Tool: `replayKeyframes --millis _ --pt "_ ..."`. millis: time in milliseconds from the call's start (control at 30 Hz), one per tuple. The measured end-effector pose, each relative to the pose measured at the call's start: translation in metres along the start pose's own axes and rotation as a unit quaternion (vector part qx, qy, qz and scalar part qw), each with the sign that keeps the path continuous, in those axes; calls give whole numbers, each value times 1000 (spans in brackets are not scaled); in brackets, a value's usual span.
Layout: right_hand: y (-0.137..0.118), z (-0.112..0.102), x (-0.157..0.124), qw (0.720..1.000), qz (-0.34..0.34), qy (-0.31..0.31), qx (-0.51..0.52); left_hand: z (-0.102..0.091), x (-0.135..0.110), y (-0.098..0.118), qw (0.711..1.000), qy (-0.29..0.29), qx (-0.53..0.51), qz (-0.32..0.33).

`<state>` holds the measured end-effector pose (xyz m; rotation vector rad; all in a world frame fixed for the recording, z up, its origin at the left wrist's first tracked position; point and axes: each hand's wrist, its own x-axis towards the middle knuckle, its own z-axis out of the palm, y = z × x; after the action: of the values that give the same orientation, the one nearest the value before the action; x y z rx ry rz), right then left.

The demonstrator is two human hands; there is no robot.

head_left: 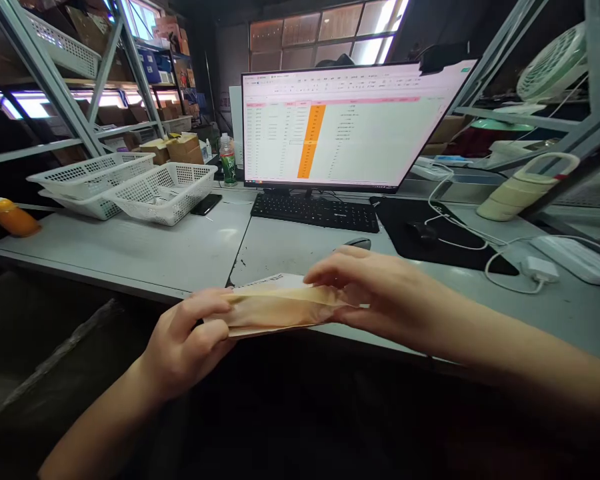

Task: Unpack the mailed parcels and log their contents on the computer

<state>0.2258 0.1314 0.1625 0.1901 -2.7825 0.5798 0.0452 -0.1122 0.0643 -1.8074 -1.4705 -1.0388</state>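
Between my two hands, just over the desk's front edge, is a small cream-coloured paper packet (pixel 275 309), possibly an envelope, with a white upper face carrying dark marks. Its long side faces me and looks like a parted opening or fold. My left hand (pixel 187 337) grips the left end, thumb and fingers closed on it. At the other end my right hand (pixel 365 287) is curled around the packet, its fingertips on the top edge and its thumb low near the corner. What lies inside the packet, if anything, cannot be made out.
A monitor (pixel 350 127) showing a spreadsheet stands behind a black keyboard (pixel 315 212). White plastic baskets (pixel 165 193) and a phone (pixel 207 204) are at left. A black mouse (pixel 423 231) on its pad, white cables and a cream tumbler (pixel 517 190) occupy the right.
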Motion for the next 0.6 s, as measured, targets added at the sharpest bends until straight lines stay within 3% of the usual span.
replayKeyframes --millis 133,233,333,433,600 --pt "-4 11 0 981 -79 -45 -172 8 -1 2 999 -34 11 17" --pt "-5 17 -4 972 -87 -42 -216 11 -2 3 998 -48 22 20" --pt "-2 11 -10 987 -45 -6 -156 10 -5 1 1000 -7 4 16" --pt "8 -2 -15 998 52 23 -27 7 -9 0 999 24 -17 11" --pt "18 -7 -21 978 158 99 89 4 -13 1 999 3 -39 24"
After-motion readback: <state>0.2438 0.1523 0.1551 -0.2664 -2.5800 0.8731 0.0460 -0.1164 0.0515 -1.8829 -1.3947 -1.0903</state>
